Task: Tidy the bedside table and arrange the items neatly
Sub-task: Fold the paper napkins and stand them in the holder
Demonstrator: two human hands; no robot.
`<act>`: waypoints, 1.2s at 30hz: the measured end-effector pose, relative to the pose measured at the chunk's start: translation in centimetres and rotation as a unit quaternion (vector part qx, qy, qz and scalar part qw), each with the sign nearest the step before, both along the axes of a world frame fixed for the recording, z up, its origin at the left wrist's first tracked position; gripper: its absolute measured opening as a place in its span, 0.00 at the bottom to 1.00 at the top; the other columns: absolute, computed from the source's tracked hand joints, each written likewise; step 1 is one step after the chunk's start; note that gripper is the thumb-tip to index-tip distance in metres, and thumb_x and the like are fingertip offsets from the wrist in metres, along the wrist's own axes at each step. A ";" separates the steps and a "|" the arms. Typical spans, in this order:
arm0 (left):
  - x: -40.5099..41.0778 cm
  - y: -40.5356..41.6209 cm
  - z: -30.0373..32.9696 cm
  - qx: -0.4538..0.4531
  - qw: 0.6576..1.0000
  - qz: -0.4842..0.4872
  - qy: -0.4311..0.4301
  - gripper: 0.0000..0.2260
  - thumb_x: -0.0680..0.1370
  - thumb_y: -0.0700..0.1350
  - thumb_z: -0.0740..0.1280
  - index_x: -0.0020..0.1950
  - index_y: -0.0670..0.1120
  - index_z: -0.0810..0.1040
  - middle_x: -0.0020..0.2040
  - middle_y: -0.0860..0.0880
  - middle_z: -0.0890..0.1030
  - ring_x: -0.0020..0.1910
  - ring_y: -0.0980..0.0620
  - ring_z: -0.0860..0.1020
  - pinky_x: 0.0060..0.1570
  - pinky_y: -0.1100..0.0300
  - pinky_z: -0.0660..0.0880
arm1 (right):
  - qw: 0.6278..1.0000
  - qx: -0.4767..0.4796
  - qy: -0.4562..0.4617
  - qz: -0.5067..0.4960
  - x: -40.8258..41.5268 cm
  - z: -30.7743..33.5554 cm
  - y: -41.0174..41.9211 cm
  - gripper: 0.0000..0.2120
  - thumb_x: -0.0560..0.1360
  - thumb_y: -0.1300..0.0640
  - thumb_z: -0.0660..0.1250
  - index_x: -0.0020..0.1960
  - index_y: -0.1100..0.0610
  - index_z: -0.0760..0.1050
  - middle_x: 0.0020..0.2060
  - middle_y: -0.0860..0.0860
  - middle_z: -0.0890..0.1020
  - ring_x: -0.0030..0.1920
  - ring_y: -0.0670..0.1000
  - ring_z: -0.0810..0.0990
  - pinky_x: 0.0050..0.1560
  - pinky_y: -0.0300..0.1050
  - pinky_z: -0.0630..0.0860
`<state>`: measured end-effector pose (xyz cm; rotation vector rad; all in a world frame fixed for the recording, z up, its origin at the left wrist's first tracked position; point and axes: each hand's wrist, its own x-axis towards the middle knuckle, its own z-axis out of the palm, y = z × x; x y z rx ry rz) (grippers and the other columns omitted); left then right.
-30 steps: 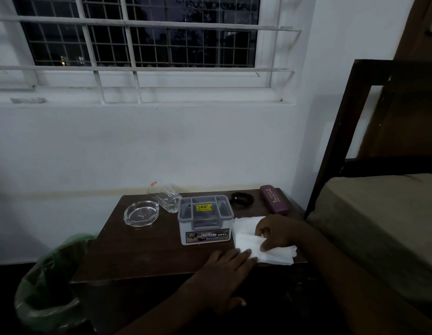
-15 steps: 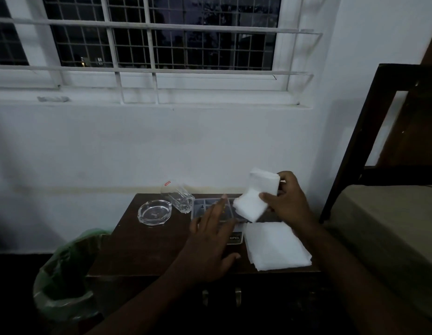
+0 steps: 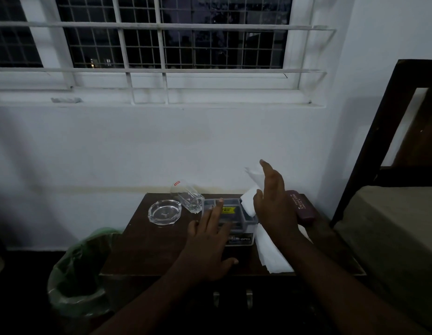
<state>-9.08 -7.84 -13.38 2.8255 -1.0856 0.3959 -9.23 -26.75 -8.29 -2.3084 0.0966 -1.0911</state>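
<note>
Behind right fingers [image 3: 268, 175], folded tissue [image 3: 250, 201]

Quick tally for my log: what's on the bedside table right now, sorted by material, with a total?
Clear glass: 2, round ashtray and tipped tumbler
Plastic: 2, grey compartment box and maroon case
White paper tissue: 2, flat stack and the piece held by the right hand
Total: 6

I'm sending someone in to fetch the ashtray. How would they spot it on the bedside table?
Go to the dark wooden bedside table under the barred window, beside the bed. At its back left, left of the tipped-over drinking glass, sits the glass ashtray. It is the only low, round, clear dish there, with notches around its rim.
</note>
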 end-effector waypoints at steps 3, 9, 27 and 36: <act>0.0 0.2 0.1 -0.003 1.000 -0.005 0.003 0.37 0.71 0.67 0.62 0.76 0.53 0.57 0.78 0.46 0.32 0.78 0.44 0.41 0.68 0.39 0.52 | 0.995 -0.093 -0.007 -0.016 0.7 -1.1 0.6 0.34 0.72 0.70 0.60 0.72 0.46 0.58 0.67 0.55 0.71 0.39 0.55 0.80 0.35 0.41 0.69; -0.1 0.3 0.0 -0.001 1.000 -0.011 0.008 0.34 0.72 0.67 0.62 0.73 0.53 0.60 0.78 0.47 0.32 0.78 0.45 0.41 0.68 0.40 0.52 | 0.984 -0.153 0.077 -0.051 1.0 -2.1 0.9 0.34 0.71 0.67 0.62 0.72 0.44 0.60 0.71 0.54 0.66 0.37 0.55 0.80 0.30 0.45 0.75; -0.8 -1.0 0.1 -0.073 0.991 -0.094 -0.058 0.28 0.70 0.62 0.64 0.66 0.51 0.72 0.78 0.44 0.59 0.74 0.45 0.58 0.63 0.41 0.64 | 0.952 0.279 0.120 0.026 0.9 -0.1 -6.1 0.14 0.75 0.45 0.66 0.59 0.46 0.72 0.43 0.50 0.81 0.41 0.54 0.83 0.45 0.53 0.79; -1.8 -4.1 -3.1 0.031 0.969 -0.234 0.068 0.27 0.80 0.58 0.58 0.76 0.49 0.62 0.77 0.46 0.62 0.75 0.47 0.60 0.71 0.46 0.60 | 0.904 -0.090 0.415 0.048 -1.2 -5.3 -13.7 0.14 0.75 0.59 0.70 0.60 0.56 0.80 0.60 0.48 0.78 0.62 0.47 0.73 0.56 0.34 0.65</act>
